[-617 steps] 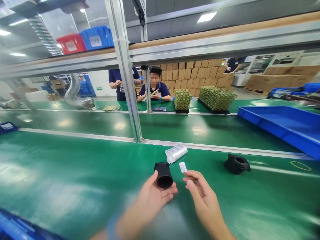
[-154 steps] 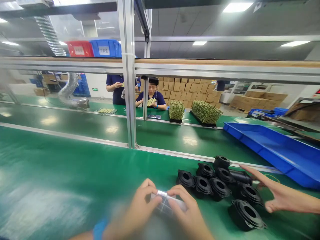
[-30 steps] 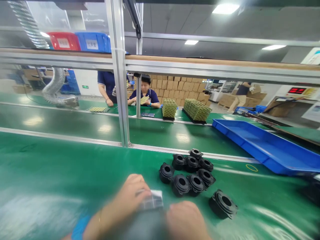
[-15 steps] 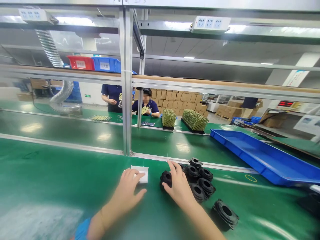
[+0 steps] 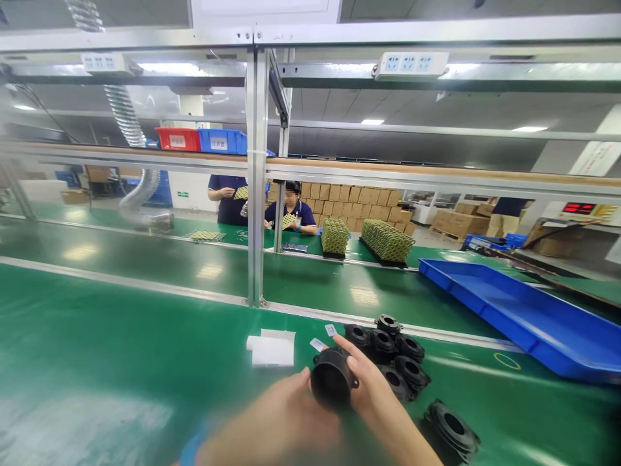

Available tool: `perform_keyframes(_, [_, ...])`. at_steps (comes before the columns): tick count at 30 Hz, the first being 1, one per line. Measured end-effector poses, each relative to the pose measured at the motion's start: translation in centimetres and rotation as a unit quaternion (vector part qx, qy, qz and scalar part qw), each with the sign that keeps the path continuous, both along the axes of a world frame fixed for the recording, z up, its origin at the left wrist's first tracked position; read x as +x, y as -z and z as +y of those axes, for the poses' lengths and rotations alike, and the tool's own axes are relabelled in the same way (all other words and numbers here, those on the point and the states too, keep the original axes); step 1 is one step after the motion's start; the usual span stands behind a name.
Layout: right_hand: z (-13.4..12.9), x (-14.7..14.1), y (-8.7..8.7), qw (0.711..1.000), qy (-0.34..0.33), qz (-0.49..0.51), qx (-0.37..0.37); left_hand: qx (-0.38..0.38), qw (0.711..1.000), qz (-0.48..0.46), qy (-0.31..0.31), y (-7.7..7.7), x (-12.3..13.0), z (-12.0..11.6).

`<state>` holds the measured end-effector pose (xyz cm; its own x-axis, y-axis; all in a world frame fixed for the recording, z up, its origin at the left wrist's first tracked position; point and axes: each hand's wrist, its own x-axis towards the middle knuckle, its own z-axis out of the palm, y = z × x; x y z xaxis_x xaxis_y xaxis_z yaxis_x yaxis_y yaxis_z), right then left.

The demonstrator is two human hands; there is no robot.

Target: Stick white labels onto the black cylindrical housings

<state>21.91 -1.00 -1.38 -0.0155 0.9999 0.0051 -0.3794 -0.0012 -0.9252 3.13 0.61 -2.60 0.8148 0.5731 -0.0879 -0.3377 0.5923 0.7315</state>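
A hollow black round plastic part [image 5: 332, 378] is held up between my two hands, its wide opening facing me. My right hand [image 5: 371, 382] grips it from the right side. My left hand [image 5: 286, 404], smeared by motion, has its thumb against the left side, and its other fingers are hidden or blurred below. Two small white labels show just beyond the part: one label [image 5: 330, 330] at a right fingertip, the other label [image 5: 317, 344] beside it. A white paper strip with a rolled end [image 5: 273, 349] lies on the green table to the left.
Several similar black parts [image 5: 410, 370] stand grouped right of my hands, with a single one [image 5: 452, 427] nearer me. A yellow rubber band [image 5: 507, 361] and a blue tray [image 5: 524, 310] are farther right. A metal post [image 5: 257, 194] rises ahead; two people work beyond it.
My right hand has lifted a black part from the group's left side and brought it in front of me. My left hand has left the paper strip and moved right to the part. Labels now show.
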Motion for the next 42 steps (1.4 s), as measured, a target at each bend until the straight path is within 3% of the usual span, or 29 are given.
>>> perform_keyframes(5, [-0.1,1.0,-0.2,0.998,-0.037,-0.048,0.006,-0.035,0.999,0.008,0.025,-0.5,-0.1,-0.5])
perform_keyframes(11, [0.0,1.1,0.0,0.988,-0.034,-0.152,0.018,-0.086,0.996,0.006,0.037,1.8,-0.6,-0.5])
perform_keyframes(16, [0.2,0.8,0.9,0.982,-0.017,-0.181,0.049,-0.127,0.991,-0.018,0.036,3.0,-0.9,-0.4])
perform_keyframes(22, [-0.2,-0.2,1.9,0.994,-0.022,-0.101,0.046,-0.131,0.986,-0.072,0.068,1.6,-0.4,-1.6])
perform_keyframes(27, [-0.7,-2.0,2.5,0.998,-0.049,0.033,0.026,-0.15,0.984,-0.092,0.035,-0.1,0.3,-2.7])
perform_keyframes(31, [-0.6,-2.4,2.9,0.994,-0.054,0.089,0.011,-0.176,0.98,-0.089,0.033,-0.2,0.2,-2.6])
perform_keyframes(37, [-0.6,-2.3,3.3,0.995,-0.06,0.082,-0.018,-0.214,0.973,-0.085,-0.006,0.5,0.1,-2.2])
perform_keyframes(42, [-0.5,-2.1,2.3,0.998,0.012,-0.035,-0.059,-0.212,0.976,-0.046,0.002,0.7,0.0,-2.0])
